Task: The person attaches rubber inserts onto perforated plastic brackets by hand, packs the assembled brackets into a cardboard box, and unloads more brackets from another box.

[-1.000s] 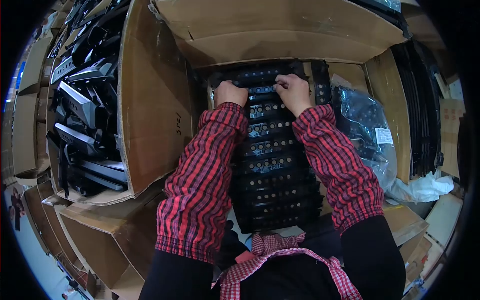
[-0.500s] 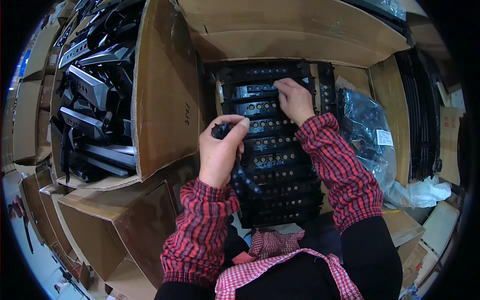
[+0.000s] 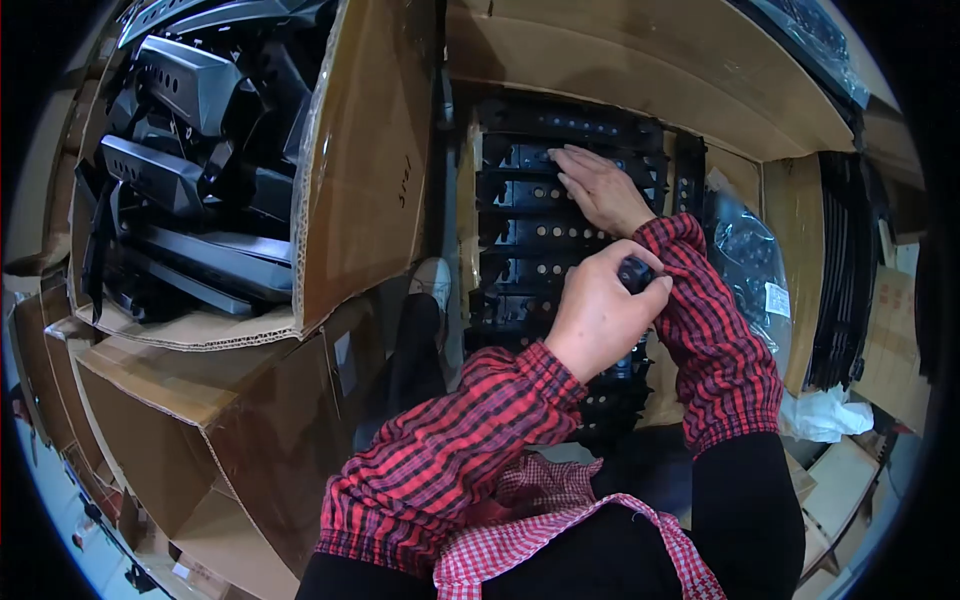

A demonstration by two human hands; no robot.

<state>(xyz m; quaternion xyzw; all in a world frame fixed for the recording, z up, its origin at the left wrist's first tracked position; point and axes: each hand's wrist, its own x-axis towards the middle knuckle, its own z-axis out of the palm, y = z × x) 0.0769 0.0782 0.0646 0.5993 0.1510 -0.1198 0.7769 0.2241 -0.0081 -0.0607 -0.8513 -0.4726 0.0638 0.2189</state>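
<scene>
My left hand (image 3: 605,310) is closed round a dark strip (image 3: 637,272), rolled or bunched up, whose end shows between thumb and fingers. It is close to my right wrist, above the rows of black parts. My right hand (image 3: 605,190) lies with fingers stretched out and together on one of the upper black parts (image 3: 520,155). Several of these long black parts lie in parallel rows, with round light dots along them. The fingers hide some of the dots, and my left hand and forearm cover the middle and lower rows.
On the left, a cardboard box (image 3: 375,150) holds several black and grey plastic parts (image 3: 155,175). Below it stands another open carton (image 3: 150,440). A clear plastic bag (image 3: 745,260) and a stack of black panels (image 3: 845,270) are on the right. A shoe (image 3: 430,278) shows between the boxes.
My left hand has moved right, beside my right wrist, still holding the strip. My right hand's fingers went from pinched to flat on the part. The view has shifted.
</scene>
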